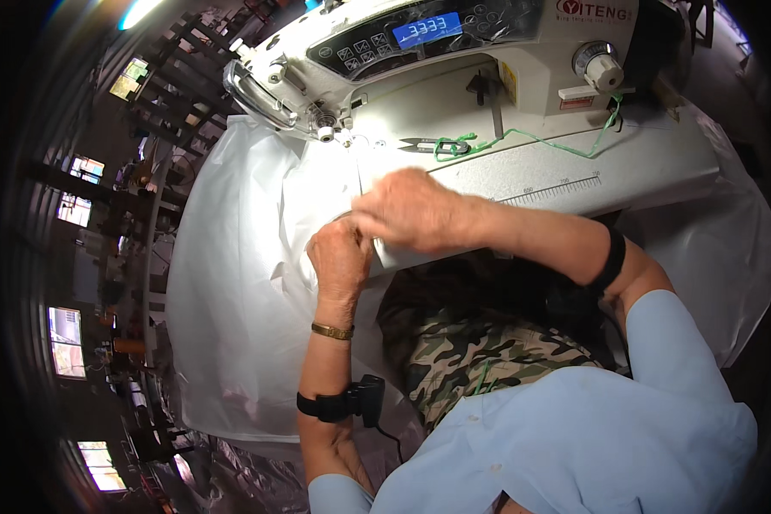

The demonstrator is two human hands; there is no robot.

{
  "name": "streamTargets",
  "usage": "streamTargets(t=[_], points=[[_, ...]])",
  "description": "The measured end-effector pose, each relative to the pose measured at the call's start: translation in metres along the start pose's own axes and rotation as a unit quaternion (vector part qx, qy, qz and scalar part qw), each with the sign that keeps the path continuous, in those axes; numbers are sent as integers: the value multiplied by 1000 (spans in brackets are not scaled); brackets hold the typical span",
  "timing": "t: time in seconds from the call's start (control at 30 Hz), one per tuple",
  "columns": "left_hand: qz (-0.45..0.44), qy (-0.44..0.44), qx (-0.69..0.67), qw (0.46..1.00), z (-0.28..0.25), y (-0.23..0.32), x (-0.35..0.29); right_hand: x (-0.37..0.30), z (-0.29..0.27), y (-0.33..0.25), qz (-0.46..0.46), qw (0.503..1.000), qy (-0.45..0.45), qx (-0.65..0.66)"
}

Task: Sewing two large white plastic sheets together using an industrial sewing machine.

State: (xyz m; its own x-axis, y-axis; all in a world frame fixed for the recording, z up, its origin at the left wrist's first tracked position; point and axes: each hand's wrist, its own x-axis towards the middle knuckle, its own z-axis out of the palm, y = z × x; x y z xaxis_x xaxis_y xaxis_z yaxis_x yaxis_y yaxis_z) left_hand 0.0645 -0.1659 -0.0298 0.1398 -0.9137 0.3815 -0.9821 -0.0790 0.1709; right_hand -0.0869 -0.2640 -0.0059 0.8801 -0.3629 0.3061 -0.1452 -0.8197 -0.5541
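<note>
A large sheet of white fabric (240,283) lies draped over the sewing table and hangs off its left side. My left hand (341,257) pinches the fabric near the table's front edge, with a gold bracelet and a black strap on that forearm. My right hand (411,208) reaches across just above it and grips the same fabric edge, fingers closed. Both hands are a short way in front of the needle area (325,133) of the white sewing machine (454,60).
Small thread snips (433,146) tied to a green cord (557,141) lie on the machine bed (574,167), which has a printed ruler along its front. More white fabric hangs at the right (728,257). Dark shelving and bright windows fill the left rim.
</note>
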Motion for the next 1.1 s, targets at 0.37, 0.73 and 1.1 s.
streamTargets(t=[0.37, 0.73, 1.1], points=[[42, -45, 189, 980, 42, -17, -19, 97, 35, -50, -36, 963, -266, 23], [11, -42, 55, 998, 8, 8, -1, 34, 20, 64, -96, 982, 119, -112], [20, -66, 77, 995, 13, -1, 29, 34, 20, 70, -36, 980, 69, -182]])
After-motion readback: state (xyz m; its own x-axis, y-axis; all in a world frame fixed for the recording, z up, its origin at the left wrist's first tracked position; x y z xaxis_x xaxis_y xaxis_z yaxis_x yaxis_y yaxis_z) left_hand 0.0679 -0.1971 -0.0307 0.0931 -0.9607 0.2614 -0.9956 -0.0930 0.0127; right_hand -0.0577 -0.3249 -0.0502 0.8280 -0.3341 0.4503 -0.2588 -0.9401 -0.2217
